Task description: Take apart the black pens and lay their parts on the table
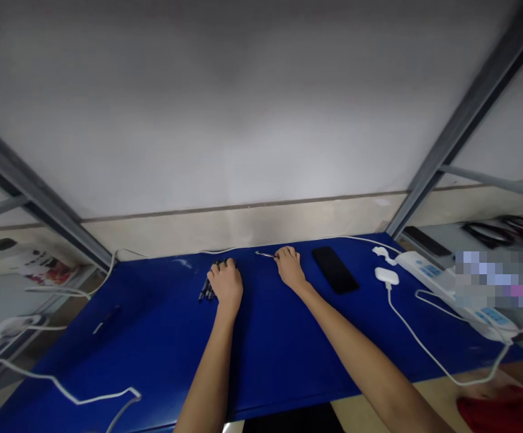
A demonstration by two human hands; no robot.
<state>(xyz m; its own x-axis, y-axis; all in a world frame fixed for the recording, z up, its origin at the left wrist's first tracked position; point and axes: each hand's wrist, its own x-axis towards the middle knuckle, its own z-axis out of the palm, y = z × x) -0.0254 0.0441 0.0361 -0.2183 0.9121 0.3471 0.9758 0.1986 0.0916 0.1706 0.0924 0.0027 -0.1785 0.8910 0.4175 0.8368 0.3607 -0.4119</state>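
Though the bottle label (56,275) blurs, the left hand (226,282) clasps pens (203,291), the right hand (290,268) a slim pen (265,255).

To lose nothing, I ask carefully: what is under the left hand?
Several dark pens stick out from under the left hand; their covered parts and exact number cannot be seen.

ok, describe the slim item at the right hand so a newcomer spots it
On the blue tabletop, find the right hand near the far side. The slim item pokes out to that hand's left; it looks paler and shinier than the dark pens bunched under the left hand.
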